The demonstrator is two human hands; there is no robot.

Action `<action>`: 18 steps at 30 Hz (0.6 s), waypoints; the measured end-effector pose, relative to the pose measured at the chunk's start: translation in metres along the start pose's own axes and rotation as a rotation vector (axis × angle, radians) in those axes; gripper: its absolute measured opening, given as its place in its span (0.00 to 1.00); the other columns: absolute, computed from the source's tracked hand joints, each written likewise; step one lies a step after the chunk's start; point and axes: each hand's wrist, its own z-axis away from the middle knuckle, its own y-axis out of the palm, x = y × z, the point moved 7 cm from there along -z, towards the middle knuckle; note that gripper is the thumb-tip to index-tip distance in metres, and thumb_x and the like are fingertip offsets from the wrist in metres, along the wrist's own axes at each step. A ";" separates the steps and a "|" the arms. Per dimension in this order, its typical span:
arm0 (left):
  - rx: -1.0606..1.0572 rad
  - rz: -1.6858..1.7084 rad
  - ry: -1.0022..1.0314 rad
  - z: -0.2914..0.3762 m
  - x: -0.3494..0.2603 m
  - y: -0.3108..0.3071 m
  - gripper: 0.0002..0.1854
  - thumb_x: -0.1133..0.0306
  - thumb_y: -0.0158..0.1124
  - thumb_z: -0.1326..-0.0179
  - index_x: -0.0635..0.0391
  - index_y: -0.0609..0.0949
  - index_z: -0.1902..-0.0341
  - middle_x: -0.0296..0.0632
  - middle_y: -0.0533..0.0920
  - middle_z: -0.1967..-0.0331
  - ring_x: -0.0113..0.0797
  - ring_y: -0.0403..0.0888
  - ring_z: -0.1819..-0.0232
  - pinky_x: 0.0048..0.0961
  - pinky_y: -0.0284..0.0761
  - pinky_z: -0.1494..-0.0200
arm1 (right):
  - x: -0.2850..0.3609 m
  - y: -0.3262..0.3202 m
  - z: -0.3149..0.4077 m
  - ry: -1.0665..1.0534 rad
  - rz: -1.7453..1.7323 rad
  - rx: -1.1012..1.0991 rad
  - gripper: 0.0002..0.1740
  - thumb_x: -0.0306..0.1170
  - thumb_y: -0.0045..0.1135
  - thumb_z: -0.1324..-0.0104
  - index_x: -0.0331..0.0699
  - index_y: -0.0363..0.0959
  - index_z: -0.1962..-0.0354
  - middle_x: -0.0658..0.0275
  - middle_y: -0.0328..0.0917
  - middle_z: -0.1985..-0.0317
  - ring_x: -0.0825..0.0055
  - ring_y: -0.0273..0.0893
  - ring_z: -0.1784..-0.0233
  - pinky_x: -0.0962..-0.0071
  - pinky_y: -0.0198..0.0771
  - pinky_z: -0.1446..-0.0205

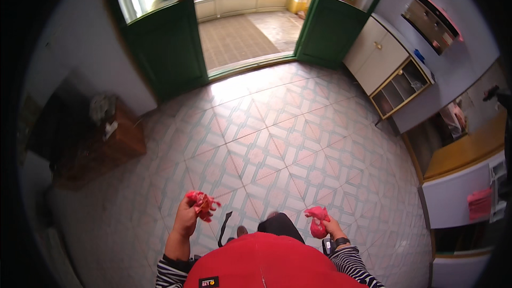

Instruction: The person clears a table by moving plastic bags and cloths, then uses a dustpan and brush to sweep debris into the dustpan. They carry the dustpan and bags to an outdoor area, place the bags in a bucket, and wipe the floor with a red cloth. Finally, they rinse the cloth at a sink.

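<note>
My left hand [186, 216] grips a crumpled bundle of red, thin plastic-like material [204, 205], with loose ends sticking out to its right. In my right hand [335, 228] is a small pinkish-red plastic bag [319, 224], its lower part rounded and its top gathered. What the bag holds inside is hidden. Both hands are held apart, one on each side of my red garment [264, 262], above the tiled floor [272, 148]. A dark band sits on my right wrist, and a black strap [225, 228] hangs near my left hand.
Green double doors [168, 44] stand open onto a brown mat [236, 40]. A white cabinet [378, 56] with a glass-fronted section is at the right wall. To the left is a brown wooden cabinet [130, 136] beside a dark screen. A wooden-edged opening [464, 148] lies at far right.
</note>
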 end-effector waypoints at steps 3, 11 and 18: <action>-0.074 -0.054 -0.010 -0.076 -0.006 0.016 0.09 0.76 0.51 0.37 0.55 0.74 0.54 0.44 0.83 0.62 0.35 0.83 0.69 0.26 0.78 0.74 | 0.073 -0.011 -0.067 -0.041 -0.407 0.087 0.21 0.30 0.55 0.35 0.38 0.71 0.44 0.66 0.78 0.52 0.77 0.76 0.50 0.74 0.69 0.45; -0.184 -0.127 0.027 -0.248 -0.073 0.078 0.07 0.75 0.52 0.38 0.61 0.79 0.67 0.40 0.80 0.70 0.27 0.77 0.76 0.23 0.75 0.74 | 0.302 -0.006 -0.264 -0.170 -0.307 0.261 0.23 0.32 0.57 0.39 0.37 0.72 0.45 0.64 0.79 0.54 0.77 0.75 0.52 0.75 0.68 0.45; -0.123 -0.039 0.106 -0.374 -0.133 0.121 0.20 0.75 0.50 0.37 0.64 0.75 0.42 0.44 0.79 0.50 0.33 0.79 0.57 0.32 0.77 0.53 | 0.453 -0.015 -0.362 -0.310 -0.164 0.334 0.26 0.32 0.54 0.39 0.40 0.69 0.41 0.62 0.79 0.50 0.75 0.74 0.48 0.74 0.66 0.42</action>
